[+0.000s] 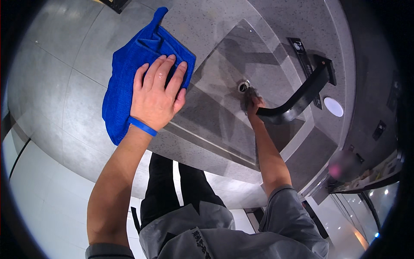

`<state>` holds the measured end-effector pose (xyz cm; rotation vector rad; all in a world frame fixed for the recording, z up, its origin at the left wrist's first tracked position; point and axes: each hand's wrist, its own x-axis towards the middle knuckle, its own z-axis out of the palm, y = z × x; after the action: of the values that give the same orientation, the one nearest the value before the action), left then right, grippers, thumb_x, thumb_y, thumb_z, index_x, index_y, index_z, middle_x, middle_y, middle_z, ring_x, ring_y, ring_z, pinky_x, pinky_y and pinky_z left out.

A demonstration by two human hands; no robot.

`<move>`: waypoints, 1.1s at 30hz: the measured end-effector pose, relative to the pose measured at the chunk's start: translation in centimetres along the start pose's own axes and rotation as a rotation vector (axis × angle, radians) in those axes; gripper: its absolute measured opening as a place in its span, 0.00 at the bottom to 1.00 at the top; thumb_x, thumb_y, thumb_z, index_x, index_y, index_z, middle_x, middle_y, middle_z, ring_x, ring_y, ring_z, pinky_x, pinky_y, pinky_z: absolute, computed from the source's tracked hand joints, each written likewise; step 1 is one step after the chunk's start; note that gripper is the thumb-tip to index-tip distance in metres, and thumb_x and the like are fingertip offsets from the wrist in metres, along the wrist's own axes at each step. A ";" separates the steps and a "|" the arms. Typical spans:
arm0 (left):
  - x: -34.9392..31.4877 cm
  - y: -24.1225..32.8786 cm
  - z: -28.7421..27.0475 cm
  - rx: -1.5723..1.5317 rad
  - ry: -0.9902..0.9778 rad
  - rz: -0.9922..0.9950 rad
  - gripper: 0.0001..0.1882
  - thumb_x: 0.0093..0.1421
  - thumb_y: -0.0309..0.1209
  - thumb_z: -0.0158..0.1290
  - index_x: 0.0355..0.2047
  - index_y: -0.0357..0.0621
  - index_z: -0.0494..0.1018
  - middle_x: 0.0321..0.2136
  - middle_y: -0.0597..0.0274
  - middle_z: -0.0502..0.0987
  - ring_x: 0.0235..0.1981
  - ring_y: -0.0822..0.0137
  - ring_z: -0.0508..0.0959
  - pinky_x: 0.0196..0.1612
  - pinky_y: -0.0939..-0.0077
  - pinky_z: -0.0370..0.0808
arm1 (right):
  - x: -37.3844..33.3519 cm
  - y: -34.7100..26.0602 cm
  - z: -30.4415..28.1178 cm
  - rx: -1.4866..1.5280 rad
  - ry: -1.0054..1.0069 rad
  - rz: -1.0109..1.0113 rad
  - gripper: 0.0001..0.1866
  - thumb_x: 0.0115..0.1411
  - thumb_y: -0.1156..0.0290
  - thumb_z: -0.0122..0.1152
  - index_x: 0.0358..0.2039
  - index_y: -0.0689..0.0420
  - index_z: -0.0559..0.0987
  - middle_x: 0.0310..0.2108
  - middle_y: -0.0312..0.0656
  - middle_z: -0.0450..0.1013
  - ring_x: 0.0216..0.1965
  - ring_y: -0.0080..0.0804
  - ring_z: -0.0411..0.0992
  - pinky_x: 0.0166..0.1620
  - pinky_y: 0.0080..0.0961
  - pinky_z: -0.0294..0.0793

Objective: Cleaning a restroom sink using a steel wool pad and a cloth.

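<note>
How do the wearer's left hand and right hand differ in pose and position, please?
The left hand lies palm down and spread on a blue cloth beside the sink; the right hand is down in the sink near the drain, against a blurred dark grey item. A blue wristband shows behind the left hand, none behind the right hand. Both hands are without gloves.

- Grey, short-sleeved cloth garment (246, 244): a column of dark characters (200, 244) down the front, too small and bent to read.
- Long, narrow black plate (304, 61) on the speckled grey stone counter (202, 21): small white markings (297, 45) near one end, illegible.
</note>
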<state>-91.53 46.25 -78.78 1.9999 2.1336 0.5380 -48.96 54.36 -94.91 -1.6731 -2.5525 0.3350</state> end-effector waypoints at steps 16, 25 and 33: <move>-0.3 0.1 0.5 -0.013 -0.006 0.002 0.29 0.52 0.37 0.56 0.57 0.51 0.69 0.56 0.55 0.67 0.59 0.55 0.65 0.60 0.52 0.59 | 4.8 -20.3 3.0 0.250 -0.200 -0.046 0.19 0.56 0.77 0.48 0.48 0.59 0.76 0.49 0.55 0.70 0.51 0.55 0.67 0.55 0.41 0.67; -0.1 -0.2 0.1 -0.008 -0.004 -0.005 0.29 0.52 0.37 0.56 0.56 0.50 0.69 0.56 0.55 0.67 0.59 0.55 0.65 0.60 0.52 0.59 | 8.3 -15.2 4.1 0.249 0.146 0.099 0.14 0.57 0.78 0.49 0.43 0.64 0.75 0.46 0.56 0.70 0.47 0.54 0.69 0.52 0.37 0.70; 0.3 0.5 -0.4 -0.035 -0.017 0.008 0.28 0.53 0.37 0.55 0.56 0.49 0.69 0.56 0.54 0.67 0.60 0.55 0.65 0.61 0.52 0.58 | 17.0 -18.4 2.4 2.184 0.341 1.168 0.11 0.58 0.83 0.57 0.41 0.62 0.72 0.40 0.45 0.72 0.41 0.36 0.73 0.44 0.36 0.82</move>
<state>-91.20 46.55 -78.20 1.9877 2.0930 0.5544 -72.78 62.46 -94.19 -1.2567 0.1785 1.6014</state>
